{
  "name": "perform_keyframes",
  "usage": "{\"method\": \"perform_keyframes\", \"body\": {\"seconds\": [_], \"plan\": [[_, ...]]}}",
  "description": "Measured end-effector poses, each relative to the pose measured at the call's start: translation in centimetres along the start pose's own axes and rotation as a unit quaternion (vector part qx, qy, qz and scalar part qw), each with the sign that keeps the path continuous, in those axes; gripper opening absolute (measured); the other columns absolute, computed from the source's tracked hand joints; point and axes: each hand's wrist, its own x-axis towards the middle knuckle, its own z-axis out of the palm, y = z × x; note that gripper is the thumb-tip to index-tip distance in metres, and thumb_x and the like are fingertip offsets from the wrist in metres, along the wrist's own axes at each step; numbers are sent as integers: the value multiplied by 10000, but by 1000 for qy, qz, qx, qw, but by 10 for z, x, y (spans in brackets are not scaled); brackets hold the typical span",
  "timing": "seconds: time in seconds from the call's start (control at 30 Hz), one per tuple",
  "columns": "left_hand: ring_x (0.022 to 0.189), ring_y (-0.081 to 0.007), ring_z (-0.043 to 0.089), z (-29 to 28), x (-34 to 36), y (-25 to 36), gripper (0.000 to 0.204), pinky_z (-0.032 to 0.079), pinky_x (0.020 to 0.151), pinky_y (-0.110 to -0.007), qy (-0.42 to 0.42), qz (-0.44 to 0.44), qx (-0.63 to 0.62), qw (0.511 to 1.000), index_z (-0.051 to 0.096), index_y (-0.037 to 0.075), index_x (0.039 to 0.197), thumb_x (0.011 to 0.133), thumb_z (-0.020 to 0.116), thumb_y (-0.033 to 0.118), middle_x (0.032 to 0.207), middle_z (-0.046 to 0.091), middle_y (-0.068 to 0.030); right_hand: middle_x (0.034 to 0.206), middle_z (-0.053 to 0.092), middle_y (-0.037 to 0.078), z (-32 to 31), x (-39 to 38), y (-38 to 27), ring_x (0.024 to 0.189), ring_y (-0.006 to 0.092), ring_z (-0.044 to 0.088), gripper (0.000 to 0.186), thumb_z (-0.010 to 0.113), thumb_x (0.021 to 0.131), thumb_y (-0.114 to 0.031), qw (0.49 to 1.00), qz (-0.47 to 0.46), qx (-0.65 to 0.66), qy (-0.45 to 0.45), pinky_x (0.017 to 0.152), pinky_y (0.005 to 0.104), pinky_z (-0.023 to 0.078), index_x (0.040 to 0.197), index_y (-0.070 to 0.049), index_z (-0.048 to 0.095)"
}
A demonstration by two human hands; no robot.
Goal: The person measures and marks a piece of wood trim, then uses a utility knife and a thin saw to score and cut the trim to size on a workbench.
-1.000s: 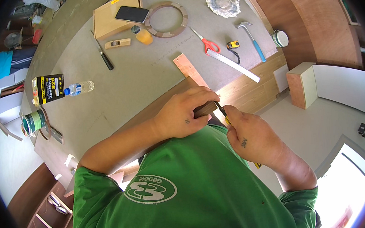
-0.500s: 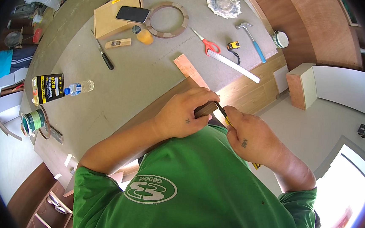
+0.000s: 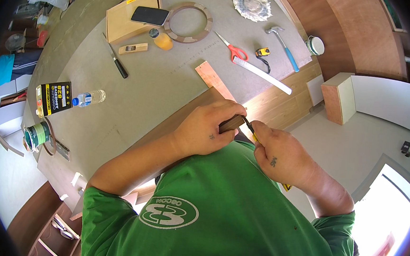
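My left hand [image 3: 207,126] is closed around the end of a long brown board [image 3: 204,99], which lies between my body and the table. The board's end [image 3: 232,123] shows between thumb and fingers. In my right hand [image 3: 282,147] is a yellow and black utility knife [image 3: 254,136], its handle sticking out below the palm. The knife's dark tip is at the board's end, close to my left fingertips. Whether the blade is cutting into it I cannot tell. Just beyond the board lies a pale reddish wooden strip [image 3: 213,78].
On the grey table [image 3: 136,92] are red-handled scissors [image 3: 238,53], a steel ruler [image 3: 263,75], a tape measure [image 3: 263,51], a hammer [image 3: 286,49], a black-handled knife [image 3: 117,60], a small wood plane [image 3: 133,49], a ring [image 3: 204,33], a water bottle [image 3: 90,98] and an adhesive can [image 3: 55,99].
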Motion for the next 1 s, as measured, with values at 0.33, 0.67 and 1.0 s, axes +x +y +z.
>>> {"method": "perform_keyframes", "body": {"seconds": [0.33, 0.67, 1.0], "plan": [[985, -365, 693, -1, 1, -1, 417, 584, 830, -437, -13, -2, 9, 1000, 631, 104, 1229, 824, 723, 70, 1155, 686, -128, 876, 696, 289, 9, 2, 5, 876, 485, 699, 365, 567, 935, -87, 1000, -2, -8, 15, 794, 566, 565, 1260, 61, 494], [975, -338, 658, -5, 5, 1, 402, 544, 841, -408, -27, 0, 8, 1000, 634, 88, 1209, 822, 729, 37, 1068, 656, -115, 850, 686, 282, 7, 0, 1, 851, 481, 694, 370, 569, 928, -51, 998, -34, 2, 48, 768, 569, 554, 1268, 71, 490], [985, -354, 654, -2, 3, -4, 406, 541, 850, -426, -16, 21, 11, 1000, 618, 88, 1208, 822, 738, 51, 1084, 657, -119, 851, 685, 288, 3, 0, -5, 848, 485, 691, 380, 560, 940, -61, 999, -13, 4, 30, 761, 572, 551, 1287, 75, 486]]}}
